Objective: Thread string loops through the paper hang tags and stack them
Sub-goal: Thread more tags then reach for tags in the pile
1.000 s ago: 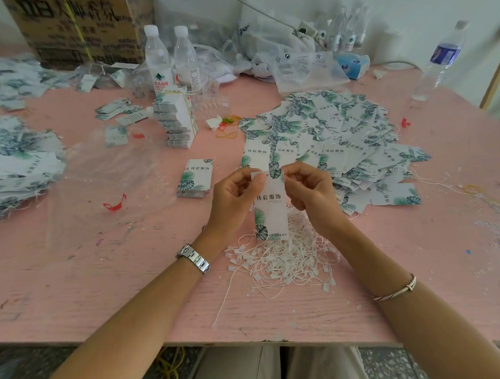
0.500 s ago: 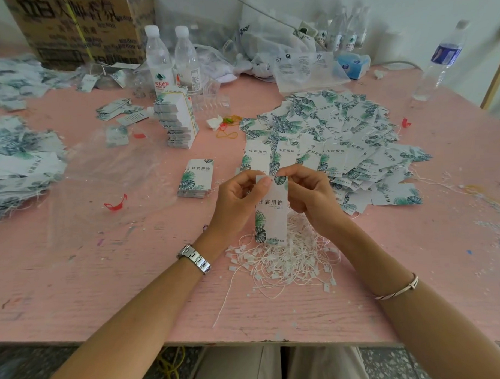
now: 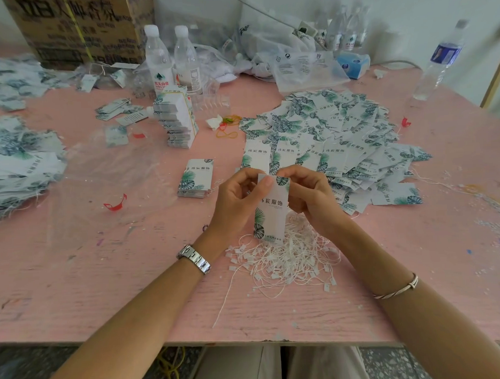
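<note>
Item: one hang tag [image 3: 272, 208], upright, leaf print facing the camera, its lower end over the pile of string loops [image 3: 288, 259] on the counter [image 3: 76, 280]. Grip of left hand [image 3: 235, 201]: pinching the tag's top left corner, thumb in front. Grip of right hand [image 3: 311, 198]: fingers curled, pinching the top right edge. Loose tags [image 3: 349, 140] spread far right; small stack [image 3: 197, 177] to the left.

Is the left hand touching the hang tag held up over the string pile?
Touching. The head view shows the left hand pinching the hang tag near its top, thumb lying across its upper left corner.
</note>
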The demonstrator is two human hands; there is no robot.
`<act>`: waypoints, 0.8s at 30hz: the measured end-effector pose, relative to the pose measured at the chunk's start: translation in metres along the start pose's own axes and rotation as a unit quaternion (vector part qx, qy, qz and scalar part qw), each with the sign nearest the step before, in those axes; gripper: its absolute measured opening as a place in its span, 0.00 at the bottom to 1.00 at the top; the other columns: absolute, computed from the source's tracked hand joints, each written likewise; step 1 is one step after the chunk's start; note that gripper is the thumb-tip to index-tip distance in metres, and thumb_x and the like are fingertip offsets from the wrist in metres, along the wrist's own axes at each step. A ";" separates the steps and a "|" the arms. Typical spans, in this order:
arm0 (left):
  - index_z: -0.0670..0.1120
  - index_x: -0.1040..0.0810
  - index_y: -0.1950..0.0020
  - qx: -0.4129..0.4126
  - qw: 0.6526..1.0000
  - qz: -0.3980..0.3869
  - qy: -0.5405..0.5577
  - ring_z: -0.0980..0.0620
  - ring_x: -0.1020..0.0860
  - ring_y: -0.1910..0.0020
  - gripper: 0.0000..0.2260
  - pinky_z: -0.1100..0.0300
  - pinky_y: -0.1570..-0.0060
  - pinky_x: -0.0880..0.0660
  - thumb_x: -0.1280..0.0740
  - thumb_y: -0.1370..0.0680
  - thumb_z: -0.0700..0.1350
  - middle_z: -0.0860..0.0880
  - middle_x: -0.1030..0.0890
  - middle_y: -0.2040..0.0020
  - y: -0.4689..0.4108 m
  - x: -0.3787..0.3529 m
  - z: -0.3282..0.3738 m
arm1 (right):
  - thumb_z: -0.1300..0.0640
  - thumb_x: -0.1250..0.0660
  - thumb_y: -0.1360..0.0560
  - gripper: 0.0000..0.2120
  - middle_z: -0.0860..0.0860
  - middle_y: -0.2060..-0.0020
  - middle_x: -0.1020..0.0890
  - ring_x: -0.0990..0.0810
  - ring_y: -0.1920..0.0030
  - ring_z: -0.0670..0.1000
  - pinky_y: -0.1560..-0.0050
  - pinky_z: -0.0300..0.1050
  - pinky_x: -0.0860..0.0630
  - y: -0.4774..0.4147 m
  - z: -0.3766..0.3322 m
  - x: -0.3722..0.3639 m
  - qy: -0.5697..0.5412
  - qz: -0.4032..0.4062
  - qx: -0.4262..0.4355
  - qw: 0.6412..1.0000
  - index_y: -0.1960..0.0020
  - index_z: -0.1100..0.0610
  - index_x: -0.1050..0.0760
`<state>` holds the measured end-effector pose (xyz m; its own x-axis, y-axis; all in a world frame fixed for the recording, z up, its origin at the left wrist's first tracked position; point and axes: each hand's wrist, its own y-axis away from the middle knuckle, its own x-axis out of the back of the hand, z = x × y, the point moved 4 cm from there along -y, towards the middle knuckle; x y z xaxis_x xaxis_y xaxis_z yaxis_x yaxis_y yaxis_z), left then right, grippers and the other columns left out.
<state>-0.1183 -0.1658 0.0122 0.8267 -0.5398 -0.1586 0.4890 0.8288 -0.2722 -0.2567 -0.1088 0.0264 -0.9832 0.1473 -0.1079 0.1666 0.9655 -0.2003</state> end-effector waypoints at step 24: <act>0.47 0.19 0.54 -0.146 0.971 0.068 -0.177 0.57 0.27 0.64 0.05 0.70 0.61 0.32 0.26 0.24 0.38 0.51 0.25 0.47 0.005 0.004 0.012 | 0.59 0.36 0.21 0.08 0.52 0.75 0.36 0.43 0.75 0.45 0.74 0.35 0.43 -0.003 0.008 0.001 -0.017 -0.024 -0.015 0.999 0.52 0.57 0.19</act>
<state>-0.1089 -0.1617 0.0218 0.9471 -0.3012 0.1107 0.3121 0.7840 -0.5366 -0.2572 -0.1130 0.0194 -0.9868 0.0946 -0.1315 0.1173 0.9772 -0.1771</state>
